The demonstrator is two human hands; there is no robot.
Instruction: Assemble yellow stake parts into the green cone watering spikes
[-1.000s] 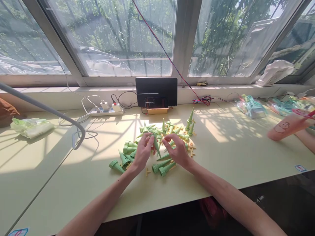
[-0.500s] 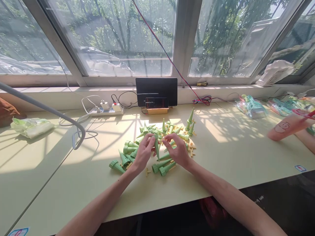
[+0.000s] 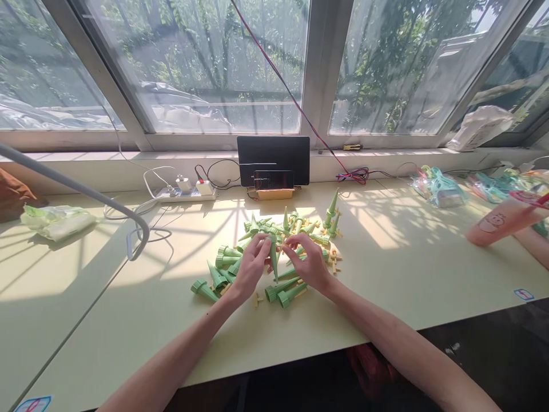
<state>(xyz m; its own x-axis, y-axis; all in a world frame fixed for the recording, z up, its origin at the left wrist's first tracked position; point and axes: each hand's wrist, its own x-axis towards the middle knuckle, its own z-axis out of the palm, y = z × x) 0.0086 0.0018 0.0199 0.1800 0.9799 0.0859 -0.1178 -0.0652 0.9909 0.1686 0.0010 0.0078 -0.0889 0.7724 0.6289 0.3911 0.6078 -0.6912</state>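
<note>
My left hand [image 3: 250,270] is closed around a green plastic watering spike [image 3: 273,262], its pointed end downward. My right hand [image 3: 313,264] pinches a small yellow valve [image 3: 281,246] at the side of that spike, near its upper end. How far the valve sits in the spike cannot be made out. More green spikes [image 3: 288,294] lie on the table around both hands, several with yellow valves on them. A loose yellow T-shaped valve [image 3: 257,300] lies below my left hand, and others [image 3: 334,261] lie to the right. Two spikes [image 3: 331,209] stand upright at the back right of the pile.
A dark tablet [image 3: 273,154] with a phone leans at the window sill, beside a power strip [image 3: 185,194]. A grey curved tube [image 3: 86,189] arches over the left side. At right, another person's hand is near a pink cup [image 3: 493,223]; bagged items [image 3: 440,186] lie behind.
Almost nothing differs. Both hands keep their hold on the spike and valve, and the view has shifted very slightly.
</note>
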